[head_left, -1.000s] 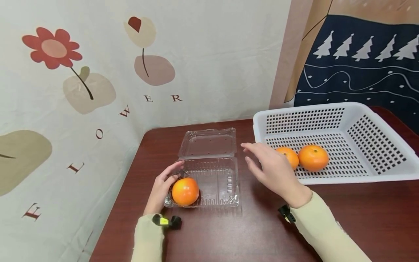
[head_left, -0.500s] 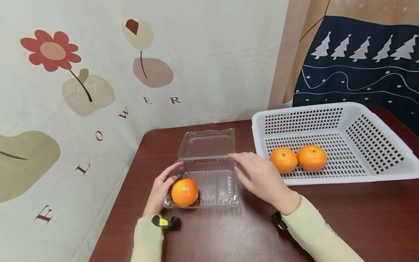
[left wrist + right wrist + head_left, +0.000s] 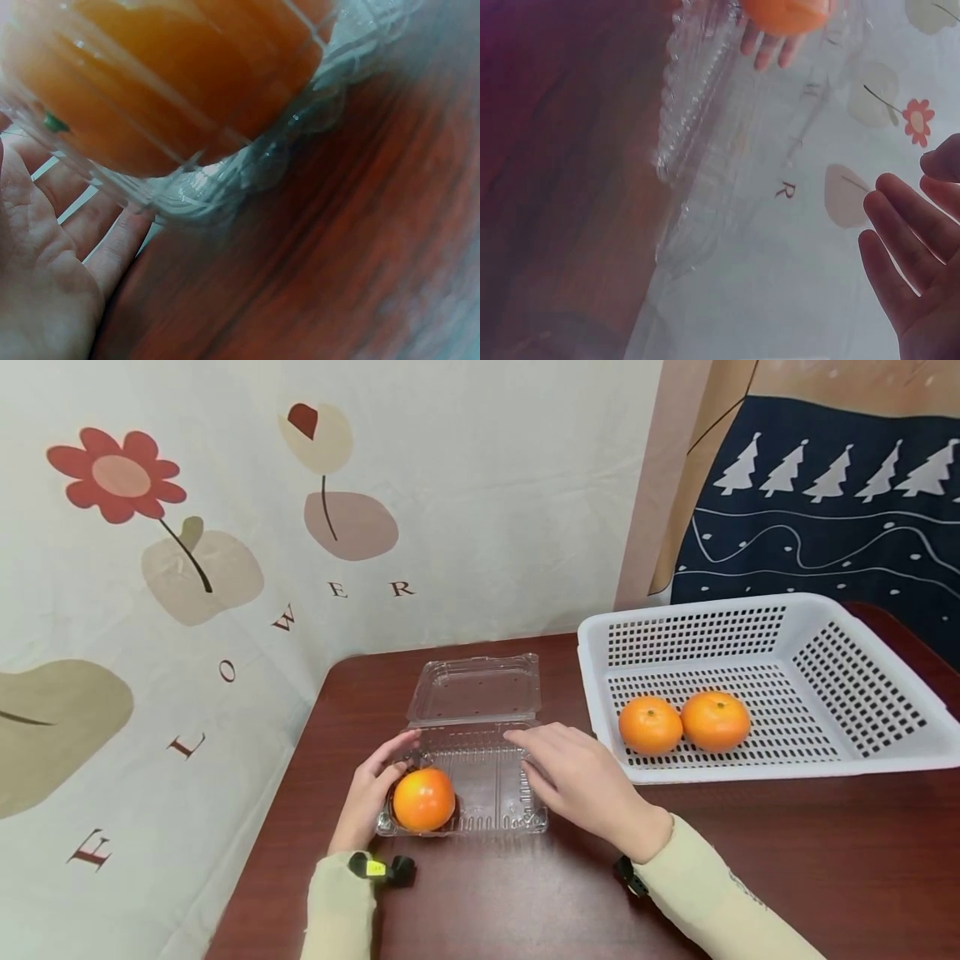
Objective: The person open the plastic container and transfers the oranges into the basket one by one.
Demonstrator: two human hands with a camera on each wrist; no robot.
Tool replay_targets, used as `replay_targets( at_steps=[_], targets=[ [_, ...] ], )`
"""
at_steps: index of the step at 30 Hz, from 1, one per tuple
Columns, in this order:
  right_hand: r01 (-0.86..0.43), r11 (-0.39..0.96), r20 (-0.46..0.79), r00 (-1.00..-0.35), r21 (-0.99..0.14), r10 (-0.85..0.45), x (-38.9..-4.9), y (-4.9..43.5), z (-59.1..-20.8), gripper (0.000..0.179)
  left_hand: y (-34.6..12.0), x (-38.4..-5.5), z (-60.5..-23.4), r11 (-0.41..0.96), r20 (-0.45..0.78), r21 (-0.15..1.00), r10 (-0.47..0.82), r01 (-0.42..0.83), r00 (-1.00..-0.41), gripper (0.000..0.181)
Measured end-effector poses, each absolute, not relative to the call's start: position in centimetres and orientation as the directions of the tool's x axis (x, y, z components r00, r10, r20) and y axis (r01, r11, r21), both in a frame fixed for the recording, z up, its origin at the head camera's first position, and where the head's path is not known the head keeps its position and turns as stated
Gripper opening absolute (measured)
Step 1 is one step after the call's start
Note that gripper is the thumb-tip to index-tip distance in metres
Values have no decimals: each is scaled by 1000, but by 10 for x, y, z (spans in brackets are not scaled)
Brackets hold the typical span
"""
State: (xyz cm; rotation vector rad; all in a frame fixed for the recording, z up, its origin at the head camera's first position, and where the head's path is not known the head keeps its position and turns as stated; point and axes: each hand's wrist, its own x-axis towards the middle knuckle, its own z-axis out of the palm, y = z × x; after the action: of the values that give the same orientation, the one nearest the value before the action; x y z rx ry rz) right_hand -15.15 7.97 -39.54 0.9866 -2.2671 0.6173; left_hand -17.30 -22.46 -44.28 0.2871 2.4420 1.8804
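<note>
A clear plastic clamshell box [image 3: 487, 789] stands on the table with its lid [image 3: 476, 687] laid back behind it. One orange [image 3: 423, 799] sits in the left part of the box. My left hand [image 3: 367, 795] rests along the box's left side, and in the left wrist view its straight fingers [image 3: 112, 244] lie against the clear wall. Over the box's right side is my right hand [image 3: 581, 781], palm turned inward and holding nothing. Spread, fairly straight fingers [image 3: 907, 225] show in the right wrist view. Whether they touch the box cannot be told.
On the right stands a white perforated basket [image 3: 885, 768] with two oranges [image 3: 650, 725] side by side in its left part. The dark red table [image 3: 480, 902] meets a flower-printed cloth [image 3: 480, 510] at the back and left.
My right hand has come left from beside the basket to over the box's right side, uncovering the left orange in the basket. The left hand and the boxed orange have stayed put.
</note>
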Motion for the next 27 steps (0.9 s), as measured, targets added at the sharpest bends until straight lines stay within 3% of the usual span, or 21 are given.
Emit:
replay_targets(
  at_steps=[6,14,27],
  targets=[
    [-775,600,631,-570,-200,-526,-148,74,-402,46,-224,-174,-443,261,75,958,176,120,-982,40],
    [-737,634,538,-641,-232,-548,-146,67,-411,62,-225,-175,-443,253,83,959,177,127,-981,40],
    [-753,617,490,-636,-227,-596,-143,57,-425,63,-225,-172,-444,242,73,964,169,113,-983,40]
  ],
)
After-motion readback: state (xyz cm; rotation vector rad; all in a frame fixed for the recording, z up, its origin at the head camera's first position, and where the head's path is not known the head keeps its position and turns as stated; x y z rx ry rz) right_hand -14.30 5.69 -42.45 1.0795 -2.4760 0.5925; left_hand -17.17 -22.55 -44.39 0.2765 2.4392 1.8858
